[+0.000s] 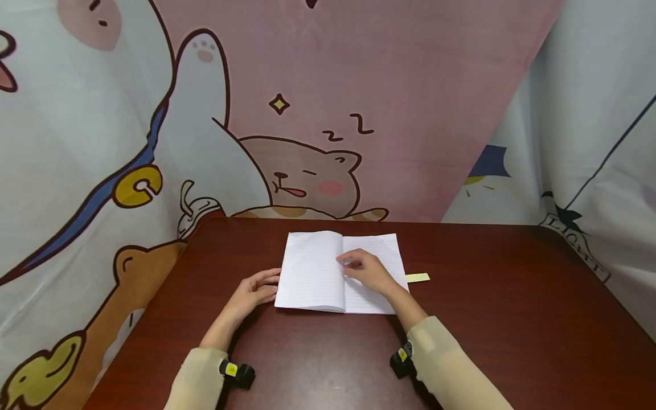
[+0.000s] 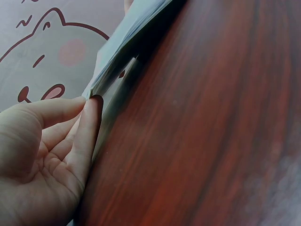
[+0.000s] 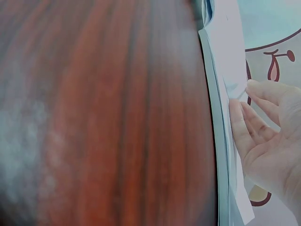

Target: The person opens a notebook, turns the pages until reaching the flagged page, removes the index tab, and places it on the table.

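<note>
An open notebook (image 1: 310, 273) with white lined pages lies in the middle of the brown table. At its left edge is my left hand (image 1: 254, 289). The left wrist view shows that hand (image 2: 51, 146) pinching the notebook's edge (image 2: 120, 49), thumb above and a finger beneath. My right hand (image 1: 368, 270) is over the right page, its fingertips by the centre fold. In the right wrist view the thumb and forefinger of that hand (image 3: 270, 129) pinch a creased bit of the white page (image 3: 228, 52); the exact contact is partly hidden.
A pale yellow paper strip (image 1: 417, 278) sticks out beyond the notebook's right edge. Behind the brown table (image 1: 512, 296) hangs a pink and white cartoon cloth (image 1: 410, 102). Black wrist cameras (image 1: 238, 374) are strapped over both sleeves.
</note>
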Available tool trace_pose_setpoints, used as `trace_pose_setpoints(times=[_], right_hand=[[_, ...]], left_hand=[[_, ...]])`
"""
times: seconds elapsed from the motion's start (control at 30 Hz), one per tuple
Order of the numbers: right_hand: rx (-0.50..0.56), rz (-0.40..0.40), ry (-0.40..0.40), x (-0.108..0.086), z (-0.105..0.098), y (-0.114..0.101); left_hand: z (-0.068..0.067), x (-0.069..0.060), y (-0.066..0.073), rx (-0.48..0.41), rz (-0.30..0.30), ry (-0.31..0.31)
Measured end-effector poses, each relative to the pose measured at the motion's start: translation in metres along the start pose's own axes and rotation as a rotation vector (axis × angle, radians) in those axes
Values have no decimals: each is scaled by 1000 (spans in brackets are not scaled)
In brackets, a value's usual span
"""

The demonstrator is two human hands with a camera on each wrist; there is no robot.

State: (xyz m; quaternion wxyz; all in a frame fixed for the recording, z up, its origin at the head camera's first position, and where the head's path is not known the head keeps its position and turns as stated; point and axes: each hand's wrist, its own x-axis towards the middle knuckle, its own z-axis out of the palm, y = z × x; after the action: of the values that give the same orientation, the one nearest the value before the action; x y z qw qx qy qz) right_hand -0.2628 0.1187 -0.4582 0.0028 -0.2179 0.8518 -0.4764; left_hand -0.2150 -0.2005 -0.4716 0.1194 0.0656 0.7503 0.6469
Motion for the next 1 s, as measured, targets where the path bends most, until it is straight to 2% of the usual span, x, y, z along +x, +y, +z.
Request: trace_pose_setpoints(times=[0.2, 0.47, 0.63, 1.0], right_hand=[[0, 5, -38, 1, 0, 2], [23, 15, -181, 2, -5, 3], [49, 9, -237, 0, -9, 0], [63, -33, -260, -2, -12, 2]], left_hand=[[1, 1, 0, 2, -7, 7], [-1, 0, -2, 12, 4, 9], [0, 1, -1, -11, 2, 1], [0, 1, -2, -7, -5, 8]])
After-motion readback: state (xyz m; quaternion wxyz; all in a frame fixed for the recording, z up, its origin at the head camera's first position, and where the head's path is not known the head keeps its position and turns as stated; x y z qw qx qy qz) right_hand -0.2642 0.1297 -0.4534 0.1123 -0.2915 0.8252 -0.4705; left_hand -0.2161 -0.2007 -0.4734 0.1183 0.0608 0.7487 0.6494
